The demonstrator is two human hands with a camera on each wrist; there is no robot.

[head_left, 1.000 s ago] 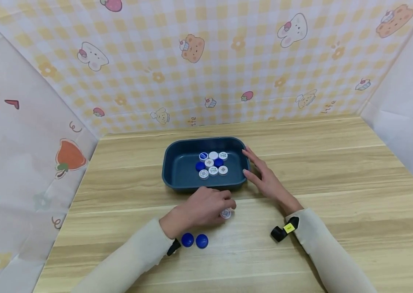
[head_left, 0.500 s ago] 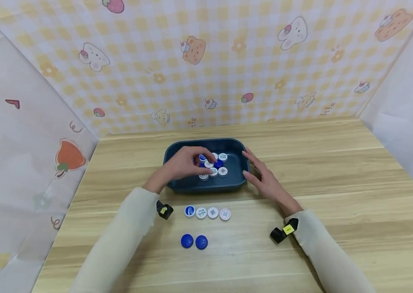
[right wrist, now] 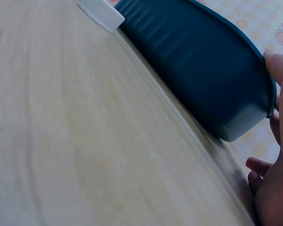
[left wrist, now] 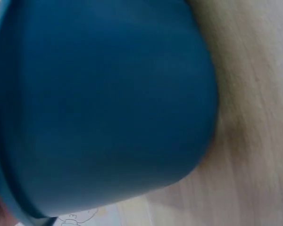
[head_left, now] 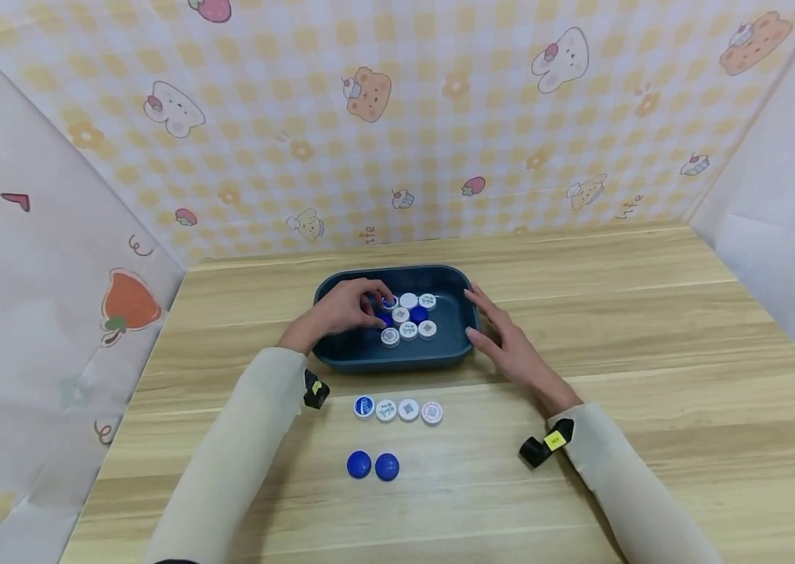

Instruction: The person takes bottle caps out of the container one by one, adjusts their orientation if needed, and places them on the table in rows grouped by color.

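At the left, the tray (head_left: 455, 313) is reached into by the left hand (head_left: 344, 307). Its grip is bent and partly parted: a blue cap (head_left: 386, 319) is framed by thumb and fingertips, and a blue-marked cap (head_left: 391, 302) is partly covered. Whether either is pinched cannot be told; in the left wrist view, little but the tray's outer wall is shown. The step in hand is judged to be the picking of one cap from the cluster. The cap is best taken low by its sides, so that its close neighbours are not dragged or tipped.

In front of the tray, on the worktop (head_left: 616, 313), a row is formed by another blue-marked cap (head_left: 364, 406) and three white caps (head_left: 408, 410); nearer, two plain blue caps (head_left: 359, 464) are set side by side. The left sleeve should be carried high past both rows.

Towards the tray's middle, seven other caps (head_left: 400, 316) are bunched, mostly white. At the right, the tray's end is touched by the right hand (head_left: 510, 345), thumb and fingers spread wide, no cap held; light, even pressure is advised, so that the tray is steadied and not pushed leftward.
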